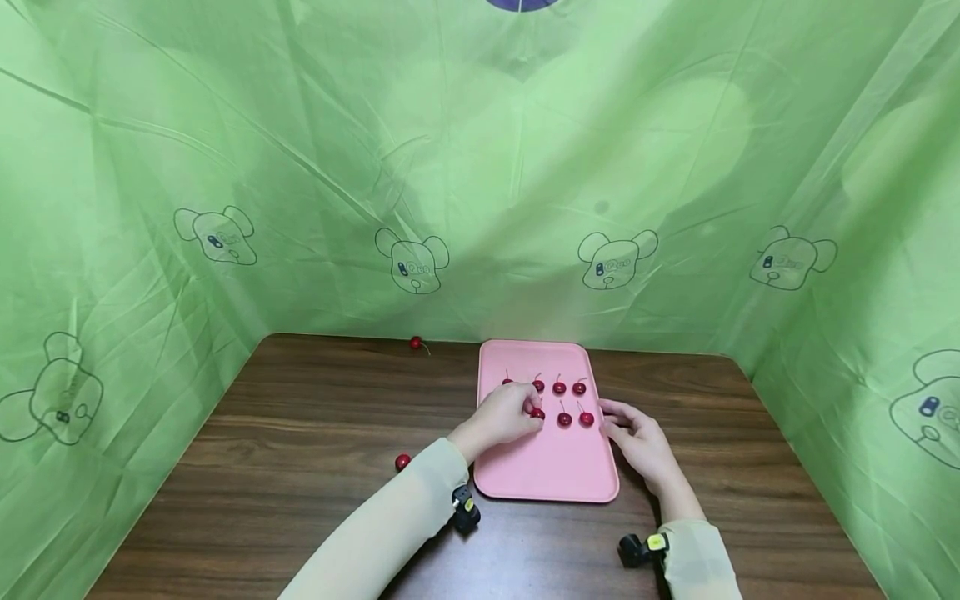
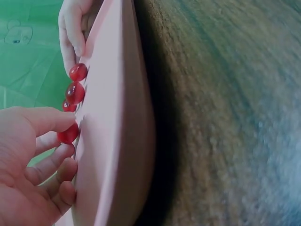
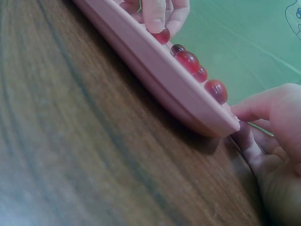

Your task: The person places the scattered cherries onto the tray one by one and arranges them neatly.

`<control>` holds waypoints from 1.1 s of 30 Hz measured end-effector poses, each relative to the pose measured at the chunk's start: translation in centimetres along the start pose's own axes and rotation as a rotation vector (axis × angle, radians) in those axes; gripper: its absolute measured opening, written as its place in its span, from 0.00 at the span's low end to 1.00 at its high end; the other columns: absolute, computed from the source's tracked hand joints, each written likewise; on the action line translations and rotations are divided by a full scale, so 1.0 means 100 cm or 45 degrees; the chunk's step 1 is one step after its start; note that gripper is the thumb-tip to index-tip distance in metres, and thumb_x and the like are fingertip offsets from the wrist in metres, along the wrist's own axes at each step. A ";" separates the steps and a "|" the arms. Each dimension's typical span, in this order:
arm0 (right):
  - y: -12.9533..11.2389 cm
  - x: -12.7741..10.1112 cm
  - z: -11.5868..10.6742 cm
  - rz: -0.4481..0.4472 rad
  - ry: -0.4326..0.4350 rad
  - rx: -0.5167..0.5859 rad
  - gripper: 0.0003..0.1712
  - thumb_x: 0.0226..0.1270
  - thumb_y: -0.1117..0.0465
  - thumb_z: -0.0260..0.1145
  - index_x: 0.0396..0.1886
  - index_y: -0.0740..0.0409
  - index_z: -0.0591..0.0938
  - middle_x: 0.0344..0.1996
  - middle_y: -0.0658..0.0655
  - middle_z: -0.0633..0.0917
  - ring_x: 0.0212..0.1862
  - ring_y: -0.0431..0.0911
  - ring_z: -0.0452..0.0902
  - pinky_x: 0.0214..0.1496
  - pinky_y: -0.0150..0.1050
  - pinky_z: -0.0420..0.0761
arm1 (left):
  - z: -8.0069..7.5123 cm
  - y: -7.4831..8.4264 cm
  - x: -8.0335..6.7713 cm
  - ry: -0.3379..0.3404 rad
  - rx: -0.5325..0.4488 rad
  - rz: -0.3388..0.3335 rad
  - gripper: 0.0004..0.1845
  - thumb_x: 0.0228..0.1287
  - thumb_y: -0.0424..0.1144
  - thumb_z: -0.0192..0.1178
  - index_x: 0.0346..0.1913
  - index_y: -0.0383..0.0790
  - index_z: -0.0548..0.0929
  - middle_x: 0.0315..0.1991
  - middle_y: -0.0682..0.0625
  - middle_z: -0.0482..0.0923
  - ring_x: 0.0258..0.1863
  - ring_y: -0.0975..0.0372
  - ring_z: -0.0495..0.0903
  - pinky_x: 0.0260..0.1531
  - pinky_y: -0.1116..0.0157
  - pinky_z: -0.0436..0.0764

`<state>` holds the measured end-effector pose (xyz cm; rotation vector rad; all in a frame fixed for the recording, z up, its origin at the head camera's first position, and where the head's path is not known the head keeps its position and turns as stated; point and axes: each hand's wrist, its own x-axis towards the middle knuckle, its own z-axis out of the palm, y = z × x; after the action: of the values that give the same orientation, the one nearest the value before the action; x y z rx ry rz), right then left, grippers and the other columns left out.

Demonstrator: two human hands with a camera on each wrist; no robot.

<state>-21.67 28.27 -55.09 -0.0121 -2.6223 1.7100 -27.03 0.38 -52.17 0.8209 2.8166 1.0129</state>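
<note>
Now pinching a cherry (image 1: 537,412) on the pink tray (image 1: 551,471) with the left hand (image 1: 504,414), beside two more in that row. Resting the right hand (image 1: 636,442) against the tray's right edge, fingers relaxed, grasping nothing.

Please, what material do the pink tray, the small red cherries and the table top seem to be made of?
The pink tray looks like moulded plastic: matt, even colour, rounded rim. The cherries have a glossy, slightly translucent red skin and thin stems; whether they are real fruit or imitation cannot be told. The table shows dark brown wood grain with a dull sheen, either wood or a wood-pattern laminate.
</note>
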 end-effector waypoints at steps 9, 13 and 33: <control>-0.002 -0.002 -0.001 -0.012 -0.011 0.006 0.25 0.82 0.63 0.68 0.74 0.64 0.80 0.60 0.68 0.86 0.61 0.53 0.82 0.52 0.28 0.82 | -0.001 0.001 0.001 -0.003 0.034 0.003 0.09 0.63 0.40 0.78 0.41 0.46 0.87 0.36 0.54 0.83 0.36 0.66 0.77 0.42 0.65 0.78; -0.001 0.000 -0.001 -0.005 0.002 -0.025 0.24 0.82 0.63 0.67 0.73 0.62 0.81 0.60 0.66 0.87 0.59 0.50 0.83 0.52 0.28 0.82 | -0.006 0.000 0.000 0.000 0.017 0.004 0.12 0.63 0.41 0.78 0.45 0.43 0.87 0.39 0.53 0.85 0.39 0.65 0.80 0.46 0.64 0.81; -0.001 -0.003 0.000 0.017 -0.028 -0.022 0.26 0.84 0.60 0.66 0.76 0.60 0.79 0.63 0.65 0.86 0.64 0.55 0.80 0.54 0.27 0.81 | -0.110 -0.045 -0.070 0.110 -0.072 0.000 0.16 0.69 0.43 0.75 0.55 0.41 0.87 0.51 0.45 0.86 0.38 0.61 0.83 0.45 0.59 0.83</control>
<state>-21.40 28.27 -55.01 -0.0108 -2.6585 1.7007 -25.36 -12.39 -47.15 0.7902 2.8438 1.1491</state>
